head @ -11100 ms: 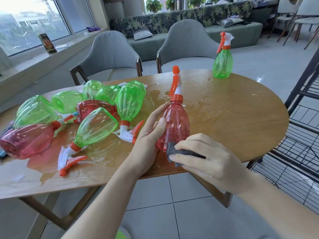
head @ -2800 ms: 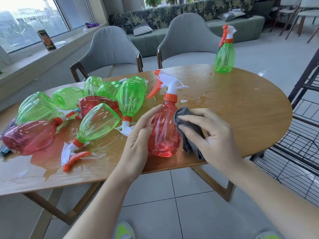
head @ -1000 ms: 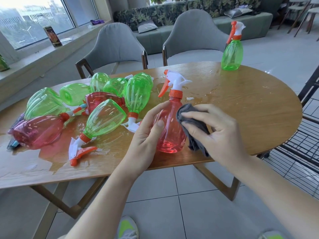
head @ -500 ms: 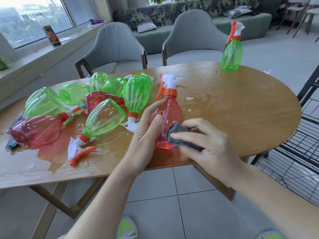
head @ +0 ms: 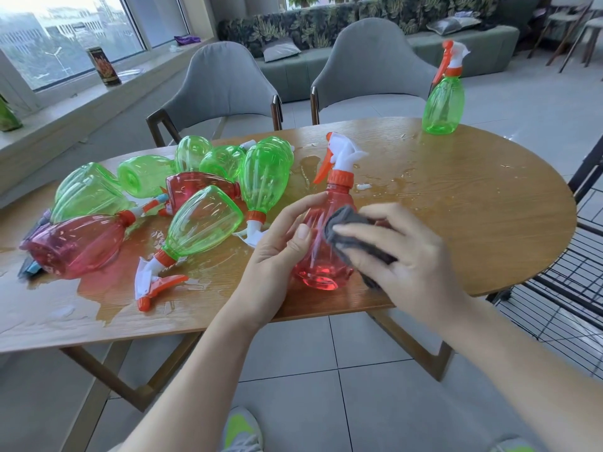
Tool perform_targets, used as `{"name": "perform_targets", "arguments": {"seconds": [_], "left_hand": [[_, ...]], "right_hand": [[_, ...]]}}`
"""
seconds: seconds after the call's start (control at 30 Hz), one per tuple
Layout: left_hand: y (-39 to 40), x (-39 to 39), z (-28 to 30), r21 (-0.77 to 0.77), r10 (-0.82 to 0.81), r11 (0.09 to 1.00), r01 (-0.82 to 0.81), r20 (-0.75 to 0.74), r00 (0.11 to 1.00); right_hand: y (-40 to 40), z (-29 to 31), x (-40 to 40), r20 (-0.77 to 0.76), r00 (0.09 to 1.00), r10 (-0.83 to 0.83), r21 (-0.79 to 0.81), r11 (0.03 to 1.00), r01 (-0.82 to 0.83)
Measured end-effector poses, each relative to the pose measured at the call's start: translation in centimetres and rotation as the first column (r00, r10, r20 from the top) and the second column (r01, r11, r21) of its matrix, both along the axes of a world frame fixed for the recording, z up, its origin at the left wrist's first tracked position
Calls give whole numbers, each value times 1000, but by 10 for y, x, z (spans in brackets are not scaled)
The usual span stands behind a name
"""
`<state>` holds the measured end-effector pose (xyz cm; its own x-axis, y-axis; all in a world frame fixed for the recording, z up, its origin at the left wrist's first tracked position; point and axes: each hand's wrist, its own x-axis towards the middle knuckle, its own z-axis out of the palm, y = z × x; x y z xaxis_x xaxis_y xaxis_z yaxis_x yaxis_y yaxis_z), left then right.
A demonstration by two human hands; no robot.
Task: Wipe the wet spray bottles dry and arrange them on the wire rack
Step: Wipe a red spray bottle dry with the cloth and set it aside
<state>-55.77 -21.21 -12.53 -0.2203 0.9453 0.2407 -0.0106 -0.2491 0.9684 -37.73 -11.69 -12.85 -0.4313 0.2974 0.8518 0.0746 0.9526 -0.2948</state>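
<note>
A red spray bottle (head: 321, 256) with a white and orange trigger head stands upright near the table's front edge. My left hand (head: 280, 243) grips its left side, thumb on the front. My right hand (head: 401, 256) holds a grey cloth (head: 346, 223) and presses it against the bottle's right side. Several green and red bottles (head: 205, 223) lie in a wet heap on the left of the wooden table (head: 473, 207). One green bottle (head: 443, 102) stands upright at the far right. The black wire rack (head: 574, 282) is at the right edge.
Puddles cover the table's left and middle (head: 65, 305). Two grey chairs (head: 225, 86) stand behind the table. A window sill with a dark can (head: 104, 65) runs along the left. Tiled floor lies below.
My right hand has carried the cloth from the red bottle's base up to its middle right side. The bottle's trigger head has turned slightly. My left hand keeps its hold.
</note>
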Motion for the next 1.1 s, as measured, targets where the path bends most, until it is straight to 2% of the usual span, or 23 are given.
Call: {"name": "perform_targets", "arguments": {"seconds": [0.1, 0.2, 0.43, 0.67, 0.97, 1.1], "left_hand": [[-1, -2, -2, 15, -36, 999, 36, -10, 999], [-1, -1, -2, 31, -23, 999, 23, -24, 999], [0, 3, 2, 21, 20, 1000, -19, -14, 1000], [-1, 1, -1, 18, -3, 1000, 4, -21, 1000], [0, 2, -2, 21, 31, 999, -32, 56, 998], [-2, 4, -1, 10, 6, 1000, -7, 25, 1000]], "right_hand": [[9, 9, 1, -103, 994, -46, -183, 983, 26], [9, 4, 0, -144, 988, -56, -286, 958, 13], [-4, -6, 5, -94, 996, -11, -217, 976, -10], [4, -3, -1, -182, 983, -36, -402, 915, -41], [-10, -11, 5, -101, 995, -4, -353, 935, -32], [1, 2, 3, -148, 988, -39, -399, 917, -23]]}}
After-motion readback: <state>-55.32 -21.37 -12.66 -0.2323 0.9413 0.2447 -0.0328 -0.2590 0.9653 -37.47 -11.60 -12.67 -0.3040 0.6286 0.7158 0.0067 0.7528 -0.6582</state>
